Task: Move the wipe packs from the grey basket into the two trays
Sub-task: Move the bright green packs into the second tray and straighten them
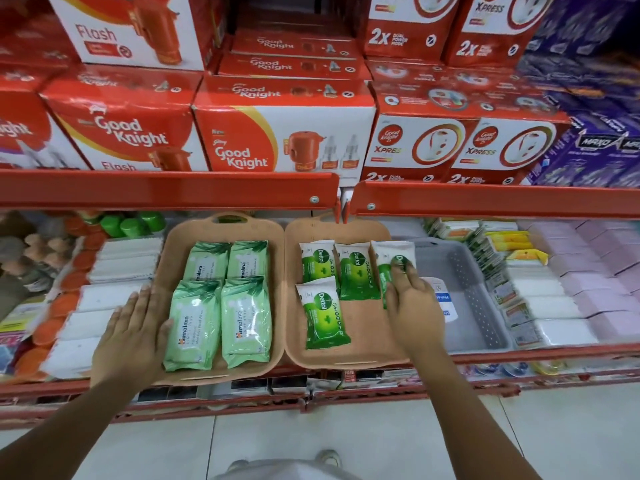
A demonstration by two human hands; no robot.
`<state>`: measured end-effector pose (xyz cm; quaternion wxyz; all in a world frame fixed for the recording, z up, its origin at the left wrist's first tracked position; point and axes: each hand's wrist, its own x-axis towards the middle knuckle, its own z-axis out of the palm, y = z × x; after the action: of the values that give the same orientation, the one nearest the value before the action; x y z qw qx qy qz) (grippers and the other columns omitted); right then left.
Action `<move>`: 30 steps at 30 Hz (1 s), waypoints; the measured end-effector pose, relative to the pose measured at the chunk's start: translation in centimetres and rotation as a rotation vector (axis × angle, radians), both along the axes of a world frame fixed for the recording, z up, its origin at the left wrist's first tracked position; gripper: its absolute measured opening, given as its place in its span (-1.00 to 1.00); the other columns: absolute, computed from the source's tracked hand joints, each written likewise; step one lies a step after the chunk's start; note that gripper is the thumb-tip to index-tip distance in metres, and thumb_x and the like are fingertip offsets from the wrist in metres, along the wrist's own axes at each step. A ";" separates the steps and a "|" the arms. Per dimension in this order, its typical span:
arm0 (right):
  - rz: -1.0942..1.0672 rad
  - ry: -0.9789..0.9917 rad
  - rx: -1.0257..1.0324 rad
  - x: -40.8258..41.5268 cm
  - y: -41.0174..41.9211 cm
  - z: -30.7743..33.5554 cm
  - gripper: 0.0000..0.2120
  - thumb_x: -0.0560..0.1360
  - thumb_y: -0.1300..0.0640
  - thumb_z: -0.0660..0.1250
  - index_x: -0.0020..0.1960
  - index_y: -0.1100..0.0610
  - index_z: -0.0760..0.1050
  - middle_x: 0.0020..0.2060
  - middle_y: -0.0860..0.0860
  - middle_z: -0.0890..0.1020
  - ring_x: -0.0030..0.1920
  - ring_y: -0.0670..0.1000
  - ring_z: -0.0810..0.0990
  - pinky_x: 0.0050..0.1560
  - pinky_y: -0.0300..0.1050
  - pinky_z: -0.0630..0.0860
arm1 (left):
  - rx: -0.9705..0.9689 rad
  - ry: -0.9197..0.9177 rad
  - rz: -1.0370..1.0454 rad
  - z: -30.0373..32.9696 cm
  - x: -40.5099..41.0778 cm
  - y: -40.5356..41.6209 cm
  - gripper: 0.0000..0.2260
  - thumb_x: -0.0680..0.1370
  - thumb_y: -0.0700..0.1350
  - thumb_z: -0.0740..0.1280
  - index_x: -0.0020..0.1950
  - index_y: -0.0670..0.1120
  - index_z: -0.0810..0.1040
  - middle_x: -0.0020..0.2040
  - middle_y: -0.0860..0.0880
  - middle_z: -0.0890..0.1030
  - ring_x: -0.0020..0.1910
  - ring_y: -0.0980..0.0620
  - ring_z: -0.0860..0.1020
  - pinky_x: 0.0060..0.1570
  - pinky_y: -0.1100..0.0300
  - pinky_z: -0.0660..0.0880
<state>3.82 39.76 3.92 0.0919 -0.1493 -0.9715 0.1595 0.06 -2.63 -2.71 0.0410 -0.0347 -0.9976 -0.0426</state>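
Note:
Two tan trays sit side by side on the red shelf. The left tray (180, 237) holds several pale green Himalaya wipe packs (194, 323) in two rows. The right tray (370, 330) holds several green-and-white Dettol wipe packs (323, 313). My right hand (412, 306) grips the rightmost Dettol pack (391, 254) at that tray's back right corner. My left hand (131, 334) lies flat with spread fingers on the left tray's left rim, thumb against a Himalaya pack. The grey basket (464, 271) stands right of the trays with one white-and-blue pack (445, 303) in it, partly hidden by my hand.
White packs (114, 265) are stacked left of the trays, and small sachets and white boxes (540, 296) right of the basket. The red upper shelf edge (173, 188) overhangs the trays' back ends, loaded with red Good Knight boxes. White floor tiles lie below.

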 end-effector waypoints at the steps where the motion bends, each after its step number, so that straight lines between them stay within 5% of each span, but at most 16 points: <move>1: 0.017 -0.029 -0.003 -0.2 -1.2 -0.1 -0.56 0.60 0.07 0.09 0.47 0.09 0.28 0.45 0.14 0.35 0.34 0.24 0.37 0.23 0.12 0.45 | -0.004 0.002 0.000 0.0 0.0 -0.1 -0.41 0.56 0.14 -0.14 0.50 -0.18 0.06 0.49 -0.18 0.15 0.46 -0.13 0.13 0.35 0.30 -0.35; 11: 0.015 -0.394 -0.009 -1.5 -5.1 -3.9 -0.52 0.59 -0.09 0.00 0.45 0.06 0.27 0.49 0.12 0.27 0.38 0.25 0.36 0.29 0.16 0.41 | 0.034 0.011 -0.007 0.4 0.2 0.3 -0.43 0.57 0.11 -0.11 0.49 -0.20 0.07 0.48 -0.19 0.18 0.46 -0.12 0.15 0.36 0.30 -0.35; 17: 0.045 -0.515 -0.007 -1.7 -5.0 -5.2 -0.43 0.58 0.27 0.08 0.54 0.06 0.01 0.56 0.11 0.01 0.44 0.25 0.30 0.38 0.17 0.32 | 0.019 0.037 -0.016 0.2 0.1 0.3 -0.43 0.58 0.10 -0.13 0.49 -0.20 0.06 0.48 -0.19 0.19 0.46 -0.13 0.15 0.39 0.24 -0.28; 20: 0.036 -0.538 0.005 -1.7 -5.3 -5.2 -0.41 0.58 0.27 0.08 0.55 0.06 -0.03 0.56 0.11 -0.03 0.46 0.25 0.25 0.38 0.15 0.31 | 0.021 0.041 -0.010 0.0 0.1 0.3 -0.43 0.57 0.11 -0.14 0.49 -0.20 0.04 0.49 -0.18 0.18 0.47 -0.12 0.13 0.42 0.08 -0.11; 25: 0.020 -0.359 0.029 -1.6 -8.2 -3.3 -0.48 0.61 0.10 0.04 0.54 0.10 0.04 0.54 0.13 0.10 0.51 0.22 0.11 0.47 0.12 0.19 | -0.034 -0.021 -0.032 0.3 0.2 0.3 -0.41 0.57 0.12 -0.14 0.49 -0.22 0.04 0.49 -0.21 0.17 0.47 -0.15 0.12 0.41 0.05 -0.12; 30: 0.296 -0.110 -0.078 -1.6 -16.4 -0.8 -0.50 0.61 0.06 0.02 0.53 0.07 0.08 0.53 0.11 0.17 0.53 0.09 0.08 0.49 -0.03 0.09 | -0.104 -0.005 -0.090 0.9 0.2 1.6 -0.41 0.56 0.13 -0.15 0.48 -0.20 0.02 0.51 -0.20 0.06 0.49 -0.12 -0.05 0.44 -0.02 -0.20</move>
<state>2.22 23.33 3.10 0.0080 -0.0163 -0.9796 0.2003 0.26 -1.04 -1.82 0.0346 -0.0818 -0.9960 0.0073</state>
